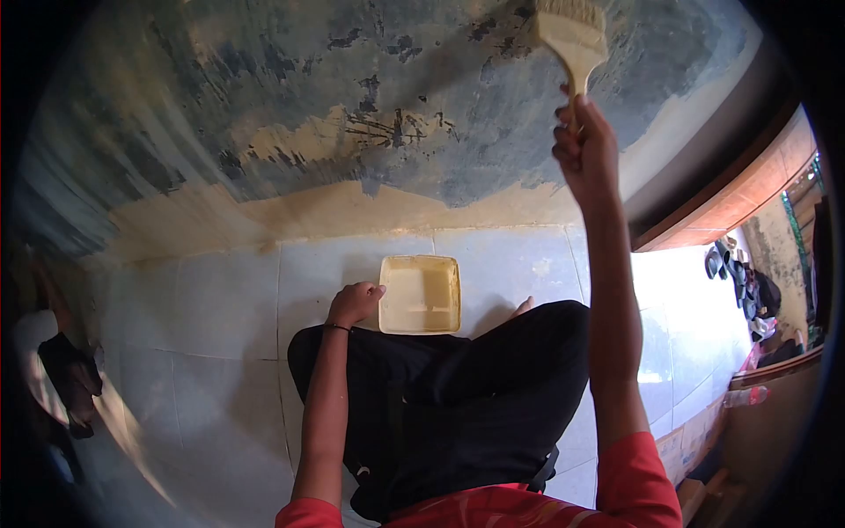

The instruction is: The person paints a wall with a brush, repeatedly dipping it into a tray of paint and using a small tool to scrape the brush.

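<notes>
A wide flat paintbrush [576, 40] is raised against the wall, its pale bristles pointing up. My right hand [584, 145] is closed around the handle. Between my crossed legs and the wall, a square cream-coloured tub [385, 299] stands on the floor with pale paint in it. My left hand [355, 304] grips the tub's left rim, thumb at the edge and fingers curled, partly hidden. Dark patches, streaks and bare beige areas cover the wall [308, 97] in front of me.
Pale tiles [220, 308] make up the floor. Shoes [744, 282] lie in a group by the doorway at right, with a plastic bottle [746, 398] nearer. At the far left, another person's dark clothing [70, 378] is partly visible.
</notes>
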A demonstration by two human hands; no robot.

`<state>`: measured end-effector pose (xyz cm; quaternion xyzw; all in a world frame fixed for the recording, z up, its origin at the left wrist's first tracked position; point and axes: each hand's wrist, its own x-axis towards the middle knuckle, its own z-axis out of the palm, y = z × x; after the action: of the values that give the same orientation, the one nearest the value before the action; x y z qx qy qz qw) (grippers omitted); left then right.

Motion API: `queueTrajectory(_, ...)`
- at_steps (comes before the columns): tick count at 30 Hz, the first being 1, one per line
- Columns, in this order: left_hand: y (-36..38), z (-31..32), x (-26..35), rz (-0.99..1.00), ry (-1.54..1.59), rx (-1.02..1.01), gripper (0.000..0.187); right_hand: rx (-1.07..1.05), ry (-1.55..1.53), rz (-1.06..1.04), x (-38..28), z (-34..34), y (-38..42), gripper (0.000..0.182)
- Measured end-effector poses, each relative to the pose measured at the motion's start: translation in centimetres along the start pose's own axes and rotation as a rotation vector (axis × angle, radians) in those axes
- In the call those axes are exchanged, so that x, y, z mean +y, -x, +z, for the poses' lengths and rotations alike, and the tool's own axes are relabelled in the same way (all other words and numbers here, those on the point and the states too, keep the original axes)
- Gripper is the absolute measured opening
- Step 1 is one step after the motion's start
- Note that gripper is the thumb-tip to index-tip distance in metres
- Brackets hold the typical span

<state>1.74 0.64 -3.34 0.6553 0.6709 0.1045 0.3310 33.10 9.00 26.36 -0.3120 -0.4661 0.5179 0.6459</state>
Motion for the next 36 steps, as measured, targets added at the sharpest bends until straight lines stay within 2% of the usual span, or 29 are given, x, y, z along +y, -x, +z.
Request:
queueTrajectory(10, 0.1, -0.7, 1.7, -0.075, -0.03, -0.07, 0.047, 0.182, -0.066, 0.389, 13.9, -4.9, 7.8, 0.032)
queueTrajectory(14, -0.2, -0.8, 1.8, -0.103, -0.053, -0.117, 0.049, 0.255, -0.078, 0.499, 18.0, -5.9, 9.7, 0.026)
queueTrajectory(19, 0.0, -1.2, 2.6, -0.1, -0.081, -0.129, 0.049, 0.288, -0.08, 0.547, 21.2, -6.7, 11.0, 0.023)
queueTrajectory(25, -0.2, -1.0, 2.1, -0.082, -0.071, -0.1, 0.049, 0.419, 0.02, 0.798, 24.5, -8.2, 11.8, 0.02)
queueTrajectory(31, -0.3, -1.1, 1.8, -0.069, -0.054, -0.112, 0.05, 0.489, -0.031, 0.994, 26.6, -9.6, 11.9, 0.015)
queueTrajectory(36, -0.3, -1.2, 1.9, -0.077, -0.061, -0.123, 0.049, 0.468, -0.065, 0.987, 27.2, -10.5, 11.7, 0.013)
